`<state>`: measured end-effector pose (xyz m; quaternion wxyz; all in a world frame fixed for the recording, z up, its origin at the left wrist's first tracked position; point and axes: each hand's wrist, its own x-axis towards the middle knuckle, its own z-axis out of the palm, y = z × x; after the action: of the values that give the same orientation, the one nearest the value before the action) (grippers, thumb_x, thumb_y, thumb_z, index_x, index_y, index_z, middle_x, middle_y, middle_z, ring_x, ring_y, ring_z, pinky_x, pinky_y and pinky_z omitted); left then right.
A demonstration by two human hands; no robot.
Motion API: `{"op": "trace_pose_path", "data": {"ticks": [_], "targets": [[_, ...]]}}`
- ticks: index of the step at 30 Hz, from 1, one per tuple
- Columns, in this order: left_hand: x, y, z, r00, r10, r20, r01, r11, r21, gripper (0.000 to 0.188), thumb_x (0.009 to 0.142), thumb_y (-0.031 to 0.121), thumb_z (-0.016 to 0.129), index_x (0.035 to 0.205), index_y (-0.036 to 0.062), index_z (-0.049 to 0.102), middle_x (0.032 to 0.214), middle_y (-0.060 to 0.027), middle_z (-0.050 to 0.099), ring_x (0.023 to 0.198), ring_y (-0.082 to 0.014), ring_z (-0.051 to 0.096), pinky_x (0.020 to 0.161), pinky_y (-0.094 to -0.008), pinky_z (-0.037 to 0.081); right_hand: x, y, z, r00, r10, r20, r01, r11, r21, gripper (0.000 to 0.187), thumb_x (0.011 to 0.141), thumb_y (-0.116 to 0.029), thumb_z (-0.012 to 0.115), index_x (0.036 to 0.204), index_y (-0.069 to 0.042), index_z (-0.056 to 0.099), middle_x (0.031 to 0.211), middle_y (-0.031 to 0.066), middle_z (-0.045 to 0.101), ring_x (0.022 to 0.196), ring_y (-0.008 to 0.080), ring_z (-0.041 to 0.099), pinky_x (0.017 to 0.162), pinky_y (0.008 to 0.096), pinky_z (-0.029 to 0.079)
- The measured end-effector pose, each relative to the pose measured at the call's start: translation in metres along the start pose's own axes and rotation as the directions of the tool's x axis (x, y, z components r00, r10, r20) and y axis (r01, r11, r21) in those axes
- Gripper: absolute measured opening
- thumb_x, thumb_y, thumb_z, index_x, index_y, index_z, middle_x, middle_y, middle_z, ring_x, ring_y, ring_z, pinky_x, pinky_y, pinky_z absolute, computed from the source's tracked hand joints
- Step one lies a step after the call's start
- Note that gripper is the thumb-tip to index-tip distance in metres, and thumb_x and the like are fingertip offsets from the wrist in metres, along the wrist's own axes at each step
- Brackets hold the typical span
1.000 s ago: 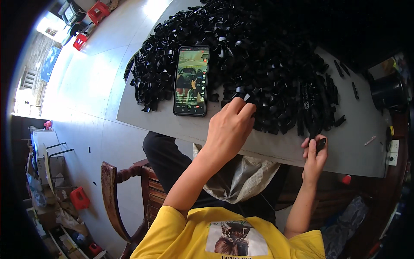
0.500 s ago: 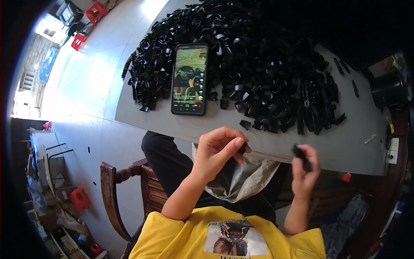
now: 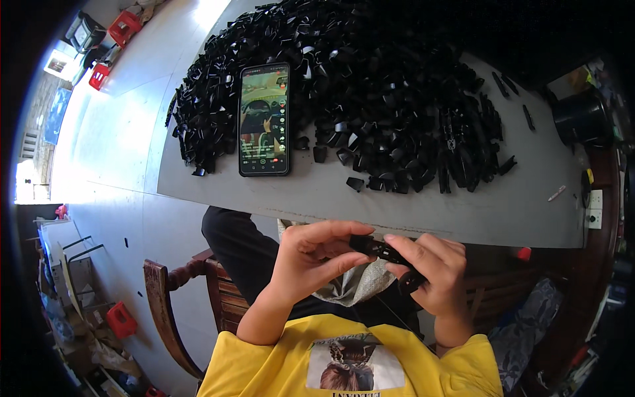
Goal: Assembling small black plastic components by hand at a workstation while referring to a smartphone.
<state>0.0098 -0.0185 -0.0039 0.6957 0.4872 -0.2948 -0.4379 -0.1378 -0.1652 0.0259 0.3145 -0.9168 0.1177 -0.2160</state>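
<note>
My left hand pinches a small black plastic piece between thumb and fingers. Closed around a longer, slotted black plastic part is my right hand. The small piece and one end of the longer part meet between my hands, just off the table's near edge; whether they are joined I cannot tell. Beyond my hands a big heap of small black plastic pieces covers the table. Long narrow black parts lie at the heap's right side.
A phone playing a video stands or lies against the heap's front left. A black bucket-like container is at the far right. A pale woven cloth hangs over my lap, and a wooden chair arm curves at left.
My right hand has moved left with the longer part, up to the small piece in my left hand. My left hand has shifted slightly down and left. The view has shifted a little.
</note>
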Motion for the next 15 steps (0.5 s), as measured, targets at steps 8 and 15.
{"op": "trace_pose_path", "data": {"ticks": [8, 15], "targets": [[0.002, 0.003, -0.001, 1.000, 0.006, 0.020, -0.009, 0.984, 0.175, 0.031, 0.079, -0.006, 0.070, 0.110, -0.0065, 0.063, 0.098, -0.0117, 0.069, 0.092, -0.0174, 0.068, 0.079, -0.0248, 0.054, 0.002, 0.006, 0.001, 0.996, 0.009, 0.090, -0.014, 0.998, 0.059, 0.035, 0.068, -0.019, 0.076, 0.100, -0.007, 0.069, 0.061, 0.0061, 0.049, 0.049, 0.0233, 0.050, 0.046, 0.0329, 0.036], [0.002, -0.004, 0.022, 0.966, 0.136, 0.219, -0.121, 0.989, -0.083, 0.062, 0.101, 0.042, 0.036, 0.089, -0.0096, 0.068, 0.090, -0.0227, 0.068, 0.093, -0.0347, 0.066, 0.088, -0.0434, 0.050, -0.020, 0.004, 0.028, 0.936, -0.313, 0.163, 0.274, 0.936, 0.220, 0.027, 0.077, -0.019, 0.072, 0.100, -0.006, 0.067, 0.080, 0.0043, 0.062, 0.064, 0.0197, 0.063, 0.049, 0.0308, 0.048]]}}
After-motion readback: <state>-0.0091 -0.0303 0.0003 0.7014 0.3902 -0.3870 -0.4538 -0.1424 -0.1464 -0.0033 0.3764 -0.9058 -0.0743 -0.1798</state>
